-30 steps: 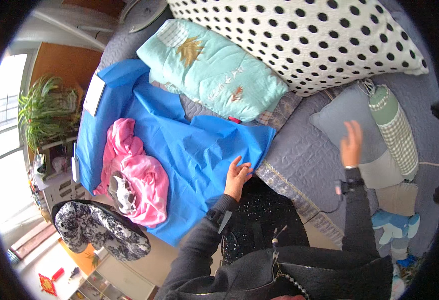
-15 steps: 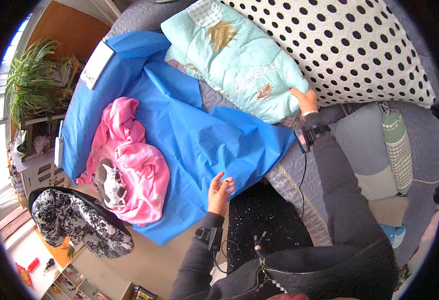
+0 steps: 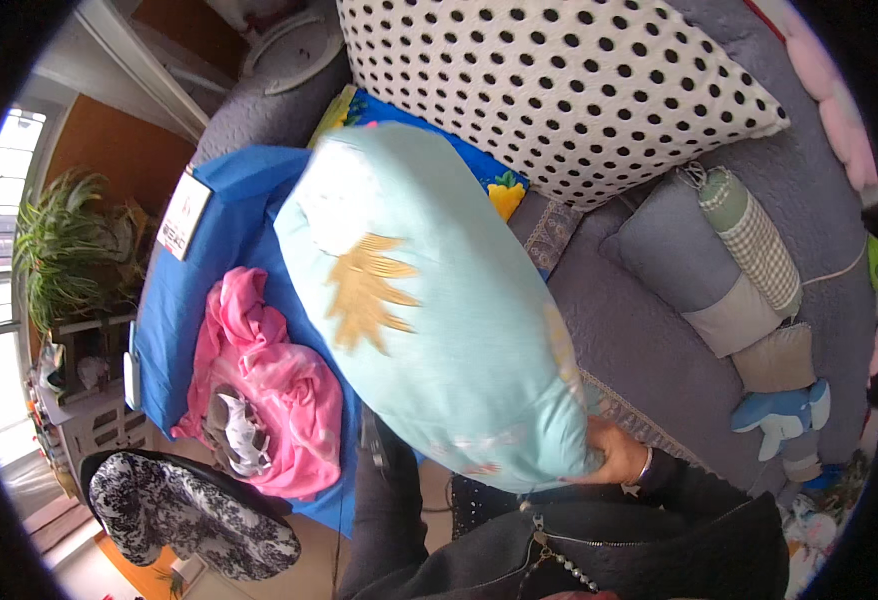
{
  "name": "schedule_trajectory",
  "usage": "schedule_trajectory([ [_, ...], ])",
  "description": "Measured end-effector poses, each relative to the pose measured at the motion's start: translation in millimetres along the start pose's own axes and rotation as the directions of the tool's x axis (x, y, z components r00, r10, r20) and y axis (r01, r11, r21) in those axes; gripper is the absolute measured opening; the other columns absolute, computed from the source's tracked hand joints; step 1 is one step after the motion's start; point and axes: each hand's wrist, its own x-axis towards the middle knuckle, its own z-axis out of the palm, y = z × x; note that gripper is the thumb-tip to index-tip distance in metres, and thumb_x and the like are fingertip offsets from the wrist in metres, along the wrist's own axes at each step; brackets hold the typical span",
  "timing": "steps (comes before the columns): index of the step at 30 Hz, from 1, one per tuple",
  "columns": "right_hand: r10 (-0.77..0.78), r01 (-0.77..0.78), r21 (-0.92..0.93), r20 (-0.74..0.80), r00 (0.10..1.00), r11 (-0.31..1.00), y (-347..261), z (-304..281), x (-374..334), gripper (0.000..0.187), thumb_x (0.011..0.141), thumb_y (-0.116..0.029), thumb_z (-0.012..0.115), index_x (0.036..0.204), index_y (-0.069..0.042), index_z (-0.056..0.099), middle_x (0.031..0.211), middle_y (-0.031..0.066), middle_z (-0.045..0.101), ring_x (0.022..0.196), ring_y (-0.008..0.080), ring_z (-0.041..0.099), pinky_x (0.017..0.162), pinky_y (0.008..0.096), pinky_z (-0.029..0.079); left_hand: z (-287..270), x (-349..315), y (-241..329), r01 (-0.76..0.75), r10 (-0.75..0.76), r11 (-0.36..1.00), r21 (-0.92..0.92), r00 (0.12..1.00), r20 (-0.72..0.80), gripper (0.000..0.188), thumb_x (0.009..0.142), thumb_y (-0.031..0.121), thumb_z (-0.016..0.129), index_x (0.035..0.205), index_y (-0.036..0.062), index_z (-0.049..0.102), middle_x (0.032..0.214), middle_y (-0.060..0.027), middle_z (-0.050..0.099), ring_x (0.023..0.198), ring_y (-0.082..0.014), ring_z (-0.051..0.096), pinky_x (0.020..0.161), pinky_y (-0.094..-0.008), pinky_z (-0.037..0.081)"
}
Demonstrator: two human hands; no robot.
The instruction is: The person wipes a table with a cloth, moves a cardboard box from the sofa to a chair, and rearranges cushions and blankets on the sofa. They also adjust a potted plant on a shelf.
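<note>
A mint-green pillow (image 3: 449,310) with a gold leaf print is lifted off the sofa and tilts across the middle of the view. My right hand (image 3: 614,455) grips its lower right corner, fingers partly behind the cloth. The far end of the pillow is slightly smeared by motion. Behind its lower left edge my left forearm reaches up; the pillow hides that hand and its fingers. To the left, a pink cloth (image 3: 284,375) lies crumpled on a blue sheet (image 3: 174,365), with a grey and white bundled item (image 3: 244,440) on it.
A large white cushion with black dots (image 3: 569,90) leans at the back. Below it shows a blue cloth with yellow flowers (image 3: 506,195). Grey pillows (image 3: 674,260), a green checked roll (image 3: 754,240) and a blue plush toy (image 3: 774,415) lie right. A patterned chair (image 3: 184,515) stands lower left.
My right hand has pulled the pillow up and toward me, uncovering the flowered blue cloth. My left hand has gone from open beside the sheet to behind the pillow. The view has shifted.
</note>
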Motion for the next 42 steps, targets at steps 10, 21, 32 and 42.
schedule_trajectory([
  [10,0.28,-0.017,0.487,-0.472,0.836,0.873,93,-82,-111,0.079,0.084,-0.019,0.067,0.146,-0.004,0.02,0.146,0.0172,0.031,0.131,0.0305,0.038,0.105,0.0432,0.035,156,-163,-153,-0.104,-0.444,0.448,0.888,0.836,0.322,0.045,0.072,0.011,0.075,0.112,0.0005,0.057,0.099,-0.0068,0.067,0.091,-0.0152,0.061,0.084,-0.0312,0.047],
  [21,-0.39,0.093,-0.519,-0.5,0.774,0.85,-17,-140,-276,0.049,0.074,-0.021,0.072,0.12,-0.014,0.057,0.104,0.0118,0.063,0.094,0.0343,0.06,0.08,0.0414,0.048,166,-255,-189,-0.668,-0.275,-0.002,0.744,0.715,0.642,0.041,0.063,0.011,0.078,0.099,0.0006,0.064,0.094,-0.0174,0.067,0.084,-0.0328,0.065,0.074,-0.0387,0.051],
  [32,-0.425,0.142,-0.716,-0.233,0.875,0.684,-88,-53,-337,0.039,0.068,-0.014,0.064,0.107,-0.017,0.065,0.074,0.0043,0.055,0.068,0.0267,0.061,0.059,0.0397,0.048,327,-192,-172,-0.675,-0.637,0.278,0.683,0.403,0.657,0.085,0.08,0.03,0.072,0.146,0.0048,0.024,0.14,-0.0179,0.041,0.133,-0.0276,0.036,0.109,-0.0438,0.027],
  [42,-0.261,-0.138,-0.782,-0.361,0.895,0.608,-142,-3,-418,0.021,0.074,-0.013,0.058,0.092,-0.019,0.068,0.066,0.0019,0.051,0.062,0.0218,0.06,0.052,0.0368,0.045,359,-248,-333,-0.931,-0.858,0.355,-0.089,-0.362,0.365,0.087,0.064,-0.012,0.06,0.143,0.0133,0.032,0.153,-0.0134,0.018,0.142,-0.039,0.011,0.112,-0.0468,0.024],
])
